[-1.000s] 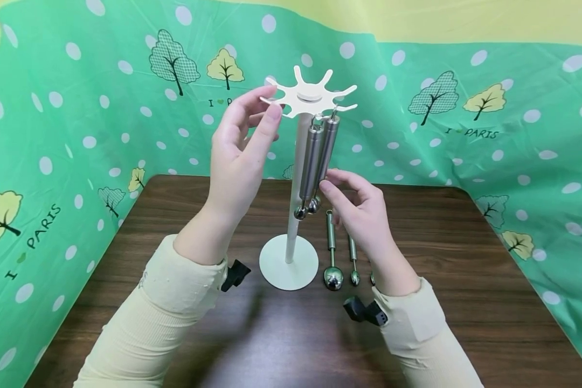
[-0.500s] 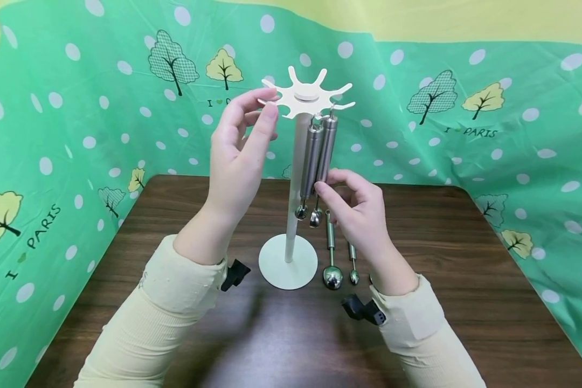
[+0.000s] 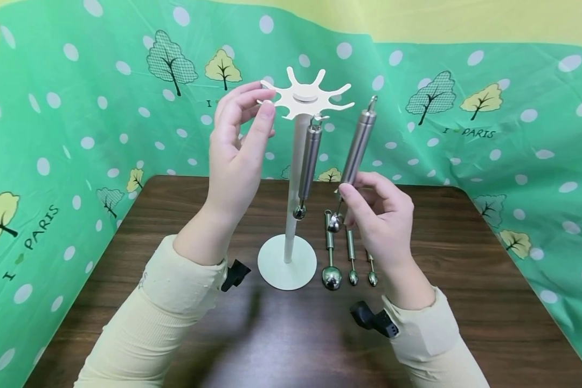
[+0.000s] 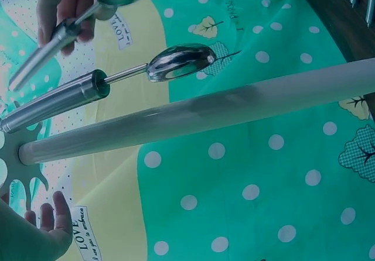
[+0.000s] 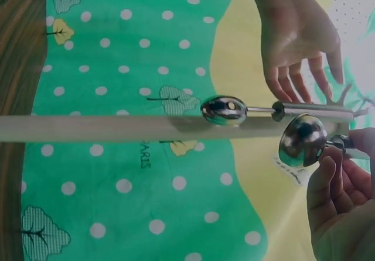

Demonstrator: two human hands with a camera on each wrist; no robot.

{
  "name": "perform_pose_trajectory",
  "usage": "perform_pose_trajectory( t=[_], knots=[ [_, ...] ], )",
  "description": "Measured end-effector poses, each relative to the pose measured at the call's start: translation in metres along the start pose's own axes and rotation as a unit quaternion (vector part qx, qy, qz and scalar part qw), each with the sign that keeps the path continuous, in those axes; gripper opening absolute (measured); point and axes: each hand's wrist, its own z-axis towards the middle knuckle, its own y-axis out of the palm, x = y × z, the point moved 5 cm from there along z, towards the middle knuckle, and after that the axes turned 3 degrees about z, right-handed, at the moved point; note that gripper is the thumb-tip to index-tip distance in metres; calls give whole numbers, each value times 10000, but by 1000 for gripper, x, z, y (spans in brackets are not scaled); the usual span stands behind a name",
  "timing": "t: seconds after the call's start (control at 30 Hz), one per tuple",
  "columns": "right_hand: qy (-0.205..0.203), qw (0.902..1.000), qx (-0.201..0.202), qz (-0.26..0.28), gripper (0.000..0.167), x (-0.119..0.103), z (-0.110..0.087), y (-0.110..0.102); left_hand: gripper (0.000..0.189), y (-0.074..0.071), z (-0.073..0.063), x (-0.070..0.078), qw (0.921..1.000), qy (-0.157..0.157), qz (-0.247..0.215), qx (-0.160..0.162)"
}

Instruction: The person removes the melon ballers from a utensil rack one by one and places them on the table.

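The steel scoop is tilted in the air just right of the white stand, its handle pinched low by the right hand. The left hand has thumb and forefinger at the stand's left arms, though whether they pinch I cannot tell. A second scoop hangs at the front, above the brown surface.

Backdrop cloth, green, white-spotted, creased, nine to three o'clock; upper band, yellow, eleven to two; yellow tree print, eleven; checked tree print, two; table, dark wood-grain, rounded far corners; pale glare on tabletop, six.
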Motion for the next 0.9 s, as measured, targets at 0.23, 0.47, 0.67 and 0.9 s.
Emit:
perform_pose_trajectory(
  t=[0.23, 0.47, 0.67, 0.9],
  knots=[
    [194, 9995, 264, -38, 18, 3, -9, -16, 23, -1, 1, 1, 9999, -85, -129, -4],
    [419, 9970, 638, -94, 18, 11, -24, -34, 23, -1, 1, 2, 9997, -68, -241, -15],
    [936, 9891, 1138, 37, 13, 24, -39, -54, 20, -2, 0, 3, 9994, -72, -327, 59],
    [1399, 9764, 1621, -280, 18, 38, -59, -78, 20, -2, 0, 1, 9994, 74, -342, 78]
  ],
)
